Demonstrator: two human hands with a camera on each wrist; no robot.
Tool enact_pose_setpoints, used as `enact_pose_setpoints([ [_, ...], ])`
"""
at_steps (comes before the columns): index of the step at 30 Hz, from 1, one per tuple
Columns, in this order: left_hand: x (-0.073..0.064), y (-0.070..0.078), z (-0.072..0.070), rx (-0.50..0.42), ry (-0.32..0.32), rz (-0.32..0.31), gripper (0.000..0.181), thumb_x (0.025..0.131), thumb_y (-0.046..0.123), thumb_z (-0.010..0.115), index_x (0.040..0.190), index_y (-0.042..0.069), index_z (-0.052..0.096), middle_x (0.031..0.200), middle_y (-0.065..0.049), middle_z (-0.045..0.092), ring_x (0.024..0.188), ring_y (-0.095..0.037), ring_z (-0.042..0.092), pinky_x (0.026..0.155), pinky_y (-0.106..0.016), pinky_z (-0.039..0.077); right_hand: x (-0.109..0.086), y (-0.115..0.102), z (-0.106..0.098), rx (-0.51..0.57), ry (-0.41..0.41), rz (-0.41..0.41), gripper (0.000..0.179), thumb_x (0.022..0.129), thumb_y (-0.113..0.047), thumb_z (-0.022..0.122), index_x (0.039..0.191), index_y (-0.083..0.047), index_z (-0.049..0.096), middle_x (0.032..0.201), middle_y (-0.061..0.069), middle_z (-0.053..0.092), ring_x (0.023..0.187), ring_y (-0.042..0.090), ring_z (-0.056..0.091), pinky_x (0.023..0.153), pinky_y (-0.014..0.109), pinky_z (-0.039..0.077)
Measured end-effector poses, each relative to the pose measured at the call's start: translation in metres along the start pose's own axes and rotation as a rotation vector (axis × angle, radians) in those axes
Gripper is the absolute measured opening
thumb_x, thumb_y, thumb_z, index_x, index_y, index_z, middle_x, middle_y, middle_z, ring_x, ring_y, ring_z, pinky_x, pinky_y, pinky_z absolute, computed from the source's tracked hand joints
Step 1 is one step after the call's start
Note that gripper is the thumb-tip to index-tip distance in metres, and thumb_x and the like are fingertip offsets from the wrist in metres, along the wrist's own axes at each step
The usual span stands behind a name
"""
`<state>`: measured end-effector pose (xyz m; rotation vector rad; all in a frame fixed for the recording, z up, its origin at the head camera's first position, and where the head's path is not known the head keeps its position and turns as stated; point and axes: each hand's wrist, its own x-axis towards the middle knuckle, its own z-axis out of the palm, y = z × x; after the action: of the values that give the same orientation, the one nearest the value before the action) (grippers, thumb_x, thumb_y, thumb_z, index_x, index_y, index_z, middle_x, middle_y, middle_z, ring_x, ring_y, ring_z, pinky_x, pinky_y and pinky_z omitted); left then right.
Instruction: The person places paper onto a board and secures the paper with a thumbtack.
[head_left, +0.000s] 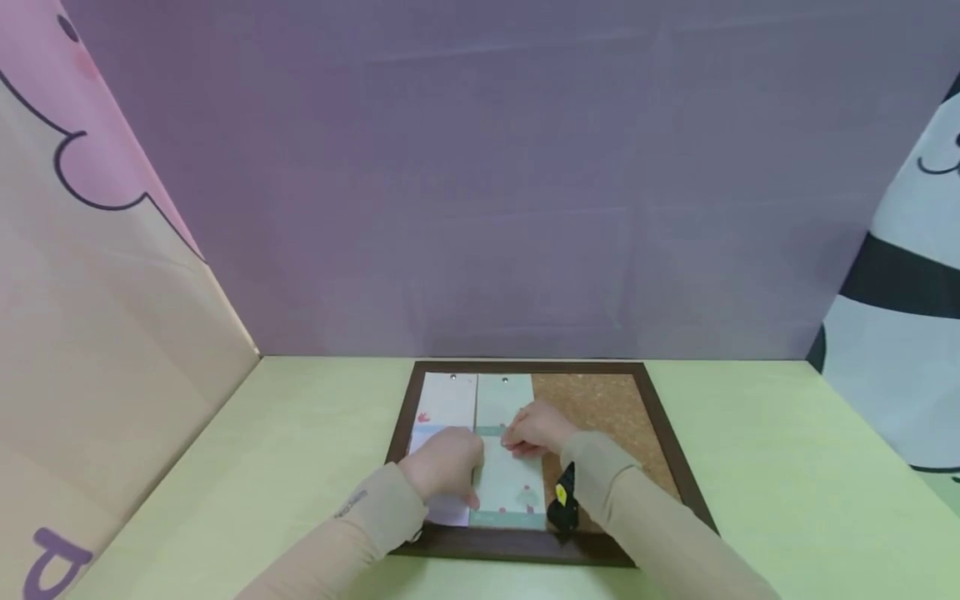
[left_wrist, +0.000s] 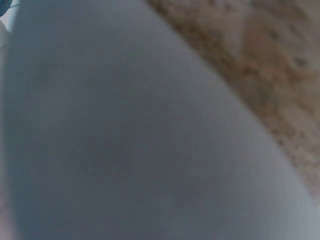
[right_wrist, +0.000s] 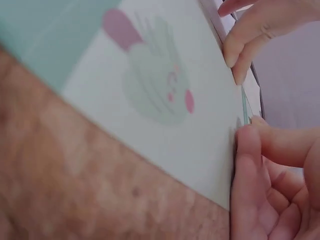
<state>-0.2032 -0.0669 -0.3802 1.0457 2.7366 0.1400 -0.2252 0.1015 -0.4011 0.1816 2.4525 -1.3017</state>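
A pale green sheet with a cactus print point(head_left: 498, 483) lies on the lower middle of a cork board point(head_left: 592, 400). Fingertips of my left hand point(head_left: 447, 462) press the sheet's upper left part; they look fairly straight in the right wrist view. At its top edge my right hand point(head_left: 538, 427) pinches thumb and forefinger together on what looks like a small pin, mostly hidden by the fingertips. Directly above is another green sheet point(head_left: 498, 402), fixed by a silver pin point(head_left: 506, 380). A blurred pale surface point(left_wrist: 125, 125) fills most of the left wrist view.
A dark brown frame point(head_left: 517, 546) borders the board on the pale green table point(head_left: 322, 417). Left of the green sheets are a pinned white sheet point(head_left: 447, 402) and a lilac one point(head_left: 450, 512). A black piece with a yellow mark point(head_left: 562, 508) hangs by my right sleeve.
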Motion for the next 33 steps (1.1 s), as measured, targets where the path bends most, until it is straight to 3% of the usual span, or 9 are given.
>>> enact_pose_setpoints([
  [4, 0.0010, -0.0004, -0.0014, 0.004, 0.000, -0.008, 0.035, 0.056, 0.028, 0.089, 0.059, 0.014, 0.058, 0.056, 0.009, 0.050, 0.056, -0.008, 0.043, 0.057, -0.020, 0.039, -0.0005, -0.0014, -0.0030, -0.028, -0.004, 0.008, 0.019, 0.083, -0.012, 0.071, 0.067, -0.005, 0.063, 0.060, 0.003, 0.061, 0.052, 0.011, 0.056, 0.052, 0.023, 0.049],
  [15, 0.0012, 0.0009, -0.0032, 0.005, 0.002, -0.010, 0.033, 0.056, 0.028, 0.089, 0.059, 0.014, 0.059, 0.056, 0.009, 0.051, 0.057, -0.008, 0.043, 0.058, -0.021, 0.040, 0.0020, 0.0031, -0.0064, 0.002, -0.027, 0.003, 0.019, 0.082, -0.010, 0.071, 0.066, -0.005, 0.063, 0.054, 0.000, 0.057, 0.049, 0.008, 0.055, 0.049, 0.020, 0.046],
  [33, 0.0011, 0.0005, -0.0022, 0.000, 0.001, -0.014, 0.034, 0.056, 0.027, 0.089, 0.060, 0.014, 0.058, 0.058, 0.008, 0.050, 0.058, -0.008, 0.043, 0.059, -0.021, 0.039, 0.0015, 0.0016, -0.0043, -0.043, -0.005, 0.010, 0.021, 0.082, -0.012, 0.072, 0.065, -0.004, 0.064, 0.054, 0.000, 0.057, 0.048, 0.008, 0.055, 0.049, 0.020, 0.046],
])
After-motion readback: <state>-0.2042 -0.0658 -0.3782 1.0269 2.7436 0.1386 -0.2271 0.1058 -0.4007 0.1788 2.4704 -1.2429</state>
